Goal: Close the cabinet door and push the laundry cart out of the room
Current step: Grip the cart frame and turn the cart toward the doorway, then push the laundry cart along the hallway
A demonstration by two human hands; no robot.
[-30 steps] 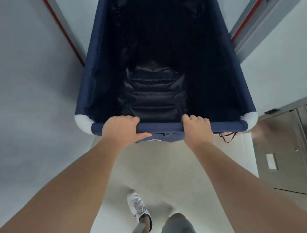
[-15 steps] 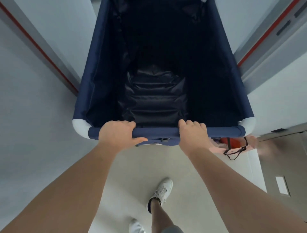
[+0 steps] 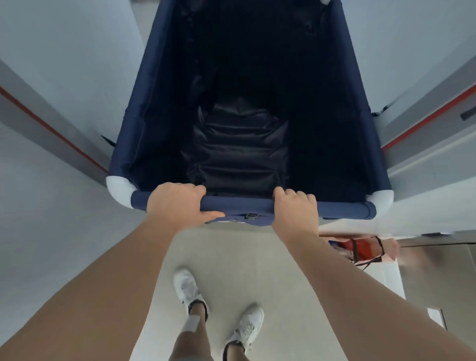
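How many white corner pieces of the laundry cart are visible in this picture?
3. One white corner piece is at the near left end of the handle bar, one at the near right end, and one barely shows at the far right; the far left one is out of view.

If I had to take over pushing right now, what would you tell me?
Left hand: closed around the near rail of the laundry cart, left of middle.
Right hand: closed on the same rail, right of middle.
Cart: its front end is between the two door frames, one frame on the left and one on the right; a dark bag lies at the bottom.
Done: pushing is under way. The cabinet door cannot be seen from here.
Left: push straight ahead until the whole cart is out, watching the narrow gaps on both sides.
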